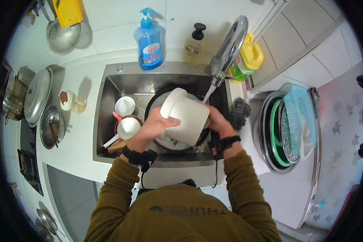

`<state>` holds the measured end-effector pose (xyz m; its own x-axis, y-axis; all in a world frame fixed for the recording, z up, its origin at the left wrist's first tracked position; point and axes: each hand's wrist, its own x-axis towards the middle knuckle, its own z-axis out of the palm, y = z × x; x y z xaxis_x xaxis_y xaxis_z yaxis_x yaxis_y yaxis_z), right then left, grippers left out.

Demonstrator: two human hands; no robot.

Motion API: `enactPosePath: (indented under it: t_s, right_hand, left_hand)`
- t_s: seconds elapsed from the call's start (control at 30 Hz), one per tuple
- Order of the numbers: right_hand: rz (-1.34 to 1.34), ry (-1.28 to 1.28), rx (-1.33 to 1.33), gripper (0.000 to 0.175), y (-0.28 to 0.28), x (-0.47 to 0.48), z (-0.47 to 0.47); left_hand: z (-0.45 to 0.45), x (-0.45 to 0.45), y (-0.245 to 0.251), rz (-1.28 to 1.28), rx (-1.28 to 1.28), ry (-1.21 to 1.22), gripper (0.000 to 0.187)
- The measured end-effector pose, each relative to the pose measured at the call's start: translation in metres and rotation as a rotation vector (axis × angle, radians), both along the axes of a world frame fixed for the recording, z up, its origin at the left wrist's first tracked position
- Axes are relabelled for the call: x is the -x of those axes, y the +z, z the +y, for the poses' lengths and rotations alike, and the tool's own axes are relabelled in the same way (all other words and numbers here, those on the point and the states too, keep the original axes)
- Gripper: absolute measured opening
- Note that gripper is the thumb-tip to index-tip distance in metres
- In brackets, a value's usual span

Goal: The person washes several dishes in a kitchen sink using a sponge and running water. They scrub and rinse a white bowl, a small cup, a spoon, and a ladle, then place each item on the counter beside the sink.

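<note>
My left hand (157, 122) grips the rim side of a white pot-like container (186, 118), its thumb lying on the outer wall. The container is tilted over the sink. On its other side my right hand (217, 119) holds it near the base, the fingers partly hidden behind it. Water runs from the chrome faucet (217, 80) beside my right hand. Beneath the container is a round dark-rimmed vessel with suds (163, 143). To the left in the steel sink (109, 90) lie a small white bowl (125, 105) and a white cup or bowl (129, 128) among other dishes.
A blue pump bottle (149, 45), a clear pump bottle (194, 48) and a yellow-capped jug (249, 57) stand behind the sink. A dark scouring pad (240, 113) sits at its right edge, beside nested basins (264, 136) and a blue basket (301, 118). A lidded jar (74, 103) stands left.
</note>
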<state>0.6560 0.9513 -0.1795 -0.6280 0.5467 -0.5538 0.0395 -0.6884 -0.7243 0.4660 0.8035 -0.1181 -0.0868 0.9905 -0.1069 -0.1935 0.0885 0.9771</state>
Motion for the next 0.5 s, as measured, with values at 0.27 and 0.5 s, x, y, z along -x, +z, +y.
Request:
enactPosePath:
  t_s: [0.27, 0.5]
  right_hand:
    - [0.469, -0.682, -0.016, 0.049, -0.031, 0.018, -0.053]
    - [-0.358, -0.453, -1.001, 0.052, -0.021, 0.030, -0.097]
  left_hand:
    - [0.050, -0.040, -0.039, -0.527, 0.022, 0.445, 0.032]
    - [0.060, -0.063, -0.062, -0.505, -0.030, 0.426, 0.029]
